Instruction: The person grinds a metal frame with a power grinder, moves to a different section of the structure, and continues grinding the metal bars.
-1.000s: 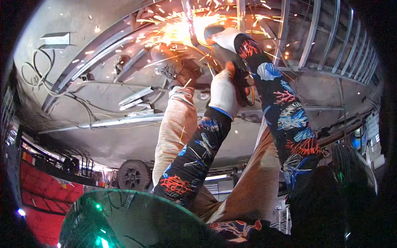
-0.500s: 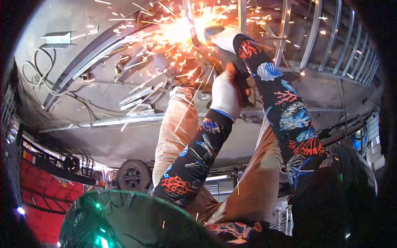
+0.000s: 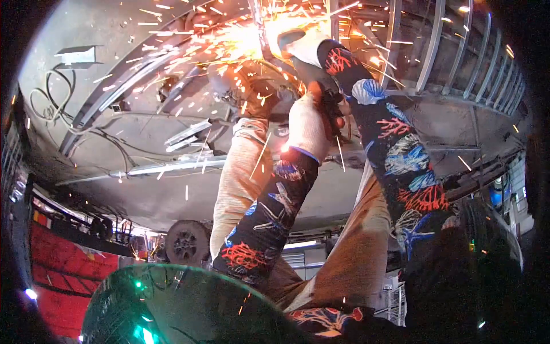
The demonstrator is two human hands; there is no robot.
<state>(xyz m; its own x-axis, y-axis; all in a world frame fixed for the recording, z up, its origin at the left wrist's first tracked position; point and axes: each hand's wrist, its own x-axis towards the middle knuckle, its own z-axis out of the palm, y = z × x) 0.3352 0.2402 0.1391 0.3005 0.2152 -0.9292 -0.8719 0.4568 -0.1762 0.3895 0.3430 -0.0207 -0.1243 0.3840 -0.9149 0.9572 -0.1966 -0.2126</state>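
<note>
The spark shower (image 3: pixel 240 43) has just widened. It now fans left and down across the concrete floor (image 3: pixel 172 195), and stray streaks fall past your trouser leg (image 3: pixel 240 172) as far as the green shield (image 3: pixel 189 304) at the bottom of the view. Judged from that, the disc is biting harder into the thin metal upright (image 3: pixel 259 28) and the cut is well under way, not finished.

Your left hand (image 3: pixel 308 129), in its white glove, is clenched around the rear body of the grinder (image 3: pixel 331 106); that grip looks firm. Your right hand (image 3: pixel 302 47) sits at the tool's head, just beside the brightest point; its fingers are lost in the glare, so I cannot tell how that grip is closed. The grinder lies between your two hands, with its front end against the upright and close to the ladder-like frame rails (image 3: pixel 435 46).

Against the frame of half a second ago, both hands stand slightly higher and the left one a touch nearer the sparks. The shower then ran mostly down toward your knee; now it scatters much further to the left, over the curved bar (image 3: pixel 132 69). A second ago it was tighter again, bunched around the disc. The loose cable (image 3: pixel 51 97), the short offcuts on the floor (image 3: pixel 186 135) and the wheel (image 3: pixel 186 242) lie as they did; only the view has shifted a little.
</note>
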